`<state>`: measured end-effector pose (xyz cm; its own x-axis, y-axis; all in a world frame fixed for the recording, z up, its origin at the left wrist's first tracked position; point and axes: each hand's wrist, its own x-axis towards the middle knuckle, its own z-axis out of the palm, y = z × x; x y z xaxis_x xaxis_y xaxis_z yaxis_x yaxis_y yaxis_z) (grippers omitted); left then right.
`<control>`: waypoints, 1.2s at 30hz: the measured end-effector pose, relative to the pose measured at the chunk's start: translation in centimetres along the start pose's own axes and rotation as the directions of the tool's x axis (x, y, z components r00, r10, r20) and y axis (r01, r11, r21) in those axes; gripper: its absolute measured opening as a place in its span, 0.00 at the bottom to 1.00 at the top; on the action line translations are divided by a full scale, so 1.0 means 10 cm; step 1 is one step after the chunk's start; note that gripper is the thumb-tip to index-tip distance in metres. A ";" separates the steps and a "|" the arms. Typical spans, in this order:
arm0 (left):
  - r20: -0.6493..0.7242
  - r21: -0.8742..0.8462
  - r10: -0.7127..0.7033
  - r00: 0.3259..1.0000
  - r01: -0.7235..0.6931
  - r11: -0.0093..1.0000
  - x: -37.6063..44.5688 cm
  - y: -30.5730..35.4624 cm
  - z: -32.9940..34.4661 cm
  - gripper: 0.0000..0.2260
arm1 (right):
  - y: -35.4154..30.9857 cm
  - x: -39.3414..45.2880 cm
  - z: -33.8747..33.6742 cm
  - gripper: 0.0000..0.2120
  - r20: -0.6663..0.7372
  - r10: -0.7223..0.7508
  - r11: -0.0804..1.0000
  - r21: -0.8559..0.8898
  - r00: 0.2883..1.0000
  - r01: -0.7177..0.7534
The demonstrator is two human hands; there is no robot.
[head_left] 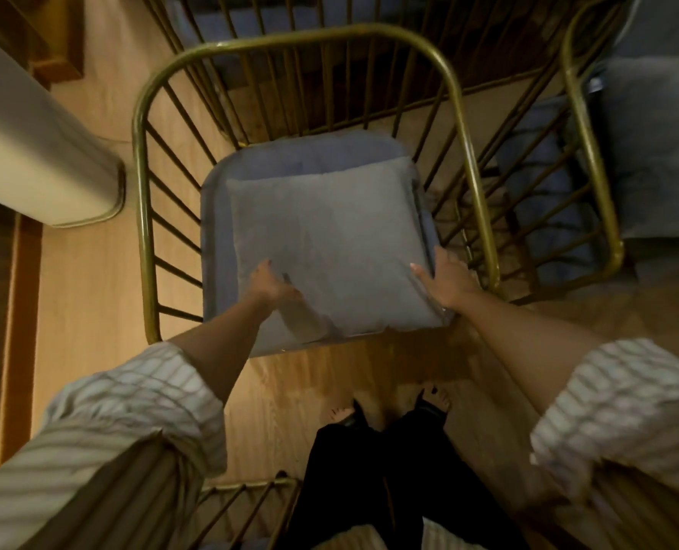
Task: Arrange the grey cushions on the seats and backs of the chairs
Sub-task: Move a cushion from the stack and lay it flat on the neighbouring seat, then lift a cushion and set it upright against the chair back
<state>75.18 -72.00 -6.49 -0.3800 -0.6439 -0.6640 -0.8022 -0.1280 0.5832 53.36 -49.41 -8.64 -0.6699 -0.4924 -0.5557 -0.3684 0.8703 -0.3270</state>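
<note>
A square grey cushion [330, 248] lies flat on the blue-grey padded seat [215, 216] of a chair with a curved brass wire frame [302, 37]. My left hand [270, 281] grips the cushion's near left edge, fingers curled over it. At the near right corner my right hand [447, 279] holds the cushion's side. The chair's back holds no cushion. A second brass chair [584, 125] at the right carries another grey cushion [655, 148] leaning against its back.
A white table edge [40, 152] juts in from the left, close to the chair's frame. Wooden floor [88, 295] lies around the chairs. My bare feet [393, 406] stand just before the seat. Another brass frame [246, 494] shows at the bottom.
</note>
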 end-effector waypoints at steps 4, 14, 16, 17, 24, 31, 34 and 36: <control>0.061 0.031 0.102 0.993 -0.104 0.994 -0.25 0.57 0.07 0.38 | -0.04 -0.24 -0.40 0.41 -0.044 -0.074 0.996 -0.052 0.996 0.072; 0.201 0.190 0.379 0.903 -0.416 0.889 -0.72 1.97 0.76 0.38 | 0.73 -0.59 -1.42 0.42 -0.216 0.162 0.985 0.086 0.963 -0.146; 0.234 0.242 0.404 0.884 -0.456 0.857 -0.82 2.23 1.00 0.34 | 1.03 -0.61 -1.62 0.44 -0.218 0.199 0.975 0.138 0.955 -0.172; 0.245 0.258 0.406 0.880 -0.463 0.848 -0.85 2.33 1.11 0.33 | 1.13 -0.64 -1.73 0.45 -0.220 0.209 0.971 0.163 0.953 -0.175; 0.324 0.260 0.415 0.850 -0.502 0.825 -1.08 3.14 2.08 0.34 | 2.17 -0.62 -2.51 0.43 -0.291 0.292 0.918 0.353 0.911 -0.182; 0.379 0.188 0.487 0.787 -0.581 0.792 -1.33 3.88 3.34 0.33 | 3.35 -0.66 -3.26 0.36 -0.311 0.344 0.833 0.537 0.886 -0.135; 0.404 0.183 0.516 0.755 -0.620 0.763 -1.10 4.08 3.98 0.34 | 3.87 -0.62 -3.49 0.32 -0.306 0.382 0.821 0.545 0.872 -0.168; 0.401 0.150 0.522 0.753 -0.616 0.773 -1.37 4.24 4.21 0.31 | 4.17 -0.57 -3.62 0.33 -0.318 0.381 0.817 0.556 0.868 -0.155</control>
<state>27.03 -36.86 7.67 -0.8896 -0.2494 -0.3825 -0.4549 0.4112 0.7899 18.46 -9.78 8.51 -0.9270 -0.0909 -0.3639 0.1614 0.7791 -0.6058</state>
